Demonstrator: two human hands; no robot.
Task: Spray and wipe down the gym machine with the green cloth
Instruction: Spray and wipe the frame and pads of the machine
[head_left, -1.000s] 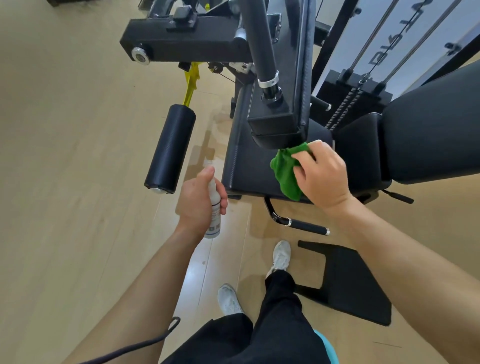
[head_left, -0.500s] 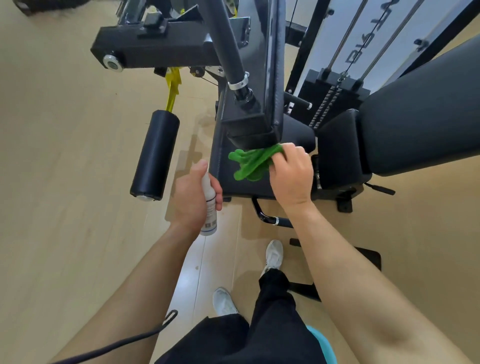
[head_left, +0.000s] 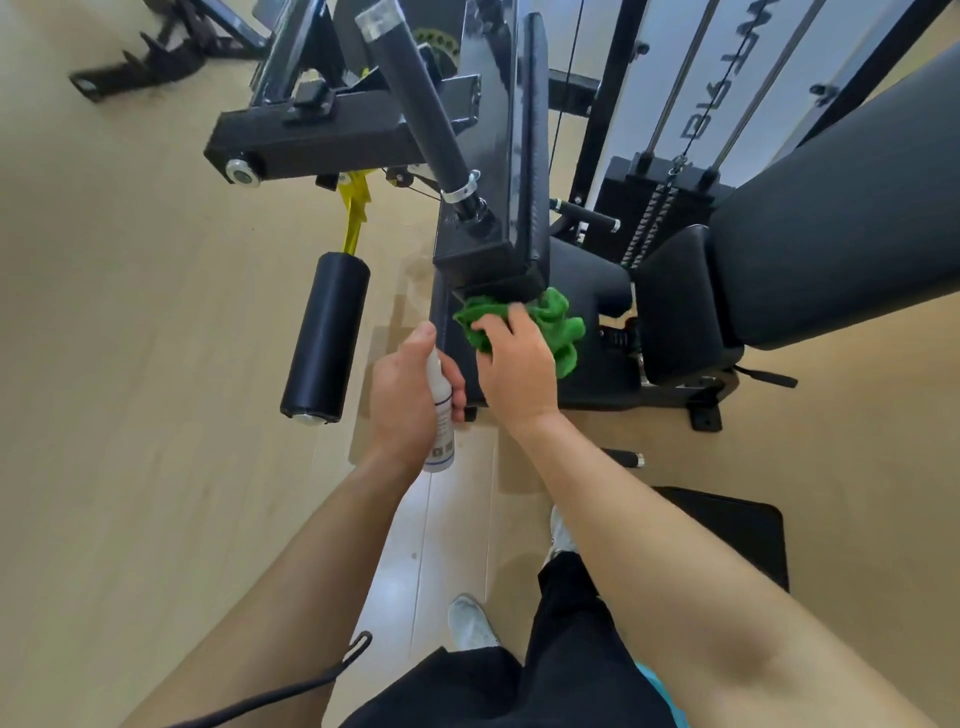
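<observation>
While L hand (head_left: 408, 400) grips spray bottle (head_left: 440, 415), R hand (head_left: 517, 364) presses cloth (head_left: 558, 325)

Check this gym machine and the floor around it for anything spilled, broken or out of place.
Nothing stands out. The right hand presses the green cloth onto the seat pad; the left hand holds the spray bottle upright. No puddle shows.

One green cloth (head_left: 553, 325), one spray bottle (head_left: 440, 415), one black foam roller (head_left: 325, 332), two hands, two white shoes.
</observation>
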